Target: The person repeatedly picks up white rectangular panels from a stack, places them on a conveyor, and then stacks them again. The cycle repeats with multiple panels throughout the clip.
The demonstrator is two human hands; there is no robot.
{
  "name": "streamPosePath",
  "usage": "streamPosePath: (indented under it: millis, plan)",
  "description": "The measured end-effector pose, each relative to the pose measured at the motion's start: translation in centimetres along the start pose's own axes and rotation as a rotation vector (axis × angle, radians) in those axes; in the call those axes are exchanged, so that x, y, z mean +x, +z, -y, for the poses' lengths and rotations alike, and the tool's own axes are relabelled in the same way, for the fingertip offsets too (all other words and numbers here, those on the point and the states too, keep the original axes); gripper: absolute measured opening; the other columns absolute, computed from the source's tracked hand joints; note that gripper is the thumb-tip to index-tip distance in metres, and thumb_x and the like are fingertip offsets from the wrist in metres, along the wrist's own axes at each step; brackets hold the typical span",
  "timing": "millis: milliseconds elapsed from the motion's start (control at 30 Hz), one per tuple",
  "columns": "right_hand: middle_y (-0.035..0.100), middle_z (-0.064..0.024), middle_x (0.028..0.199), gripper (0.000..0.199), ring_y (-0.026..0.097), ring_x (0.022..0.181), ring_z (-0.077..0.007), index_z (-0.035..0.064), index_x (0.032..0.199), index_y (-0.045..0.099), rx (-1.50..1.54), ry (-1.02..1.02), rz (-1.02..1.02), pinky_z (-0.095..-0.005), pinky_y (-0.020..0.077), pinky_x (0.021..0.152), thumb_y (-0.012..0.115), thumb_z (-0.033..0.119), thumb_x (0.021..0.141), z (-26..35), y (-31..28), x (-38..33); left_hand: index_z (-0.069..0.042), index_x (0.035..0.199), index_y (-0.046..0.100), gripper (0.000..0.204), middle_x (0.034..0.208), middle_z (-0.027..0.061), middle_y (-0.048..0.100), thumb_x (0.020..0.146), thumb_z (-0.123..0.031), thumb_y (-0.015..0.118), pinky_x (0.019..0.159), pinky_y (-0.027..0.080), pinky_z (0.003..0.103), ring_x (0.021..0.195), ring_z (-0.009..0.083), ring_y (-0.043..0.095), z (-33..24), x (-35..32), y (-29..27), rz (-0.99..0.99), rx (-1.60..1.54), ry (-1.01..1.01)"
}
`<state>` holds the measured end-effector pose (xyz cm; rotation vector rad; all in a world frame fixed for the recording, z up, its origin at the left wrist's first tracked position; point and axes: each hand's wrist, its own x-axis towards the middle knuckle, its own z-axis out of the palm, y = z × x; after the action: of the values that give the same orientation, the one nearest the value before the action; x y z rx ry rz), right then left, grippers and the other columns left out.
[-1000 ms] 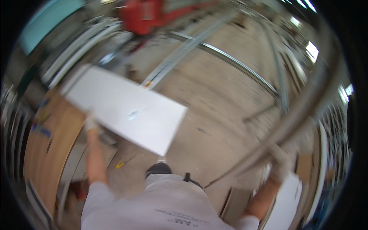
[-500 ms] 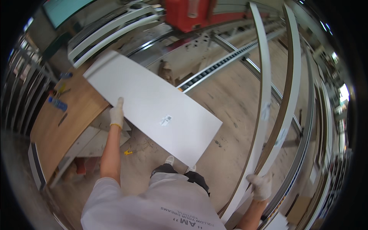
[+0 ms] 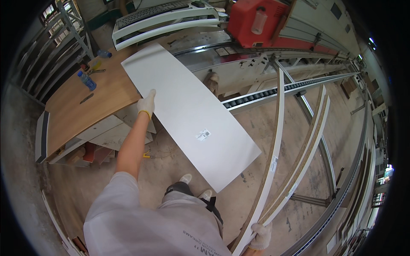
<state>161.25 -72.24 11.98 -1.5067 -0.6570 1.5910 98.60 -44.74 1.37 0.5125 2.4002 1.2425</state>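
Observation:
A long white panel [image 3: 192, 115] with a small label slants from the wooden worktop towards my feet. My left hand [image 3: 146, 104], in a pale knitted glove, grips its near edge, thumb on top and the other fingers hidden beneath. At the lower right, my gloved right hand [image 3: 261, 236] is closed around long, narrow white boards with brown raw edges. One white board [image 3: 275, 153] rises on the left. The other narrow boards [image 3: 301, 160] lean further right, close together, and their far ends hang over the metal frame.
The wooden worktop [image 3: 102, 106] on the left bears a blue-labelled bottle [image 3: 87, 81] and small tools. Ahead are a red machine housing [image 3: 256, 23], a keyboard shelf [image 3: 160, 17] and a roller rail [image 3: 294, 87]. A yellow tool [image 3: 147, 155] lies on the floor.
My view has turned, so the worktop and panel appear further right. The narrow boards' far ends now show lower, and my right hand appears lower and further left. Both hands keep their grip.

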Motion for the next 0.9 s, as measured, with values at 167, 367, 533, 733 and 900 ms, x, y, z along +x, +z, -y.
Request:
streamPosePath:
  millis: [167,367,533,733,900]
  plan:
    - [0.076,-0.0180,0.101,0.074,0.076,0.081,-0.0301,-0.0115,0.130,0.062,-0.104,-0.101,-0.108,-0.0398,0.0644,0.072,0.074,0.008,0.059,1.4,0.3,-1.7,0.024,0.119,0.067,0.112,0.123,0.0408,0.069,0.084,-0.083,0.066,0.106,0.050,0.048,0.121,0.0479,0.067,0.2,0.8,0.7,0.051,0.074,0.019]
    - [0.075,-0.0145,0.101,0.072,0.074,0.083,-0.0274,-0.0078,0.126,0.064,-0.133,-0.085,-0.110,-0.0386,0.0624,0.075,0.077,0.008,0.057,2.8,0.9,-1.6,0.025,0.116,0.068,0.113,0.120,0.0405,0.070,0.083,-0.083,0.067,0.104,0.051,0.048,0.119,0.0473,0.068,1.0,-0.1,3.0,0.093,0.051,0.039]
    - [0.075,-0.0115,0.097,0.070,0.073,0.080,-0.0247,-0.0066,0.123,0.066,-0.243,-0.074,-0.101,-0.0364,0.0598,0.071,0.079,0.008,0.056,3.8,1.4,0.5,0.028,0.113,0.067,0.112,0.119,0.0429,0.069,0.083,-0.080,0.069,0.103,0.051,0.047,0.119,0.0480,0.068,-0.1,-1.8,4.2,0.115,0.008,0.050]
    - [0.075,-0.0085,0.096,0.069,0.071,0.080,-0.0223,-0.0051,0.119,0.069,-0.309,-0.036,-0.036,-0.0354,0.0578,0.073,0.081,0.008,0.053,4.7,1.8,1.1,0.024,0.109,0.070,0.108,0.115,0.0424,0.071,0.082,-0.080,0.070,0.103,0.051,0.048,0.118,0.0490,0.069,-0.7,-4.5,5.5,0.090,0.001,0.050]
    - [0.074,-0.0070,0.100,0.062,0.070,0.086,-0.0194,-0.0047,0.121,0.070,-0.452,-0.035,0.058,-0.0355,0.0576,0.078,0.088,0.011,0.063,6.6,1.1,1.3,0.023,0.109,0.071,0.104,0.118,0.0409,0.071,0.084,-0.078,0.070,0.103,0.051,0.048,0.119,0.0482,0.069,-0.4,-5.0,6.5,0.036,-0.022,0.058]
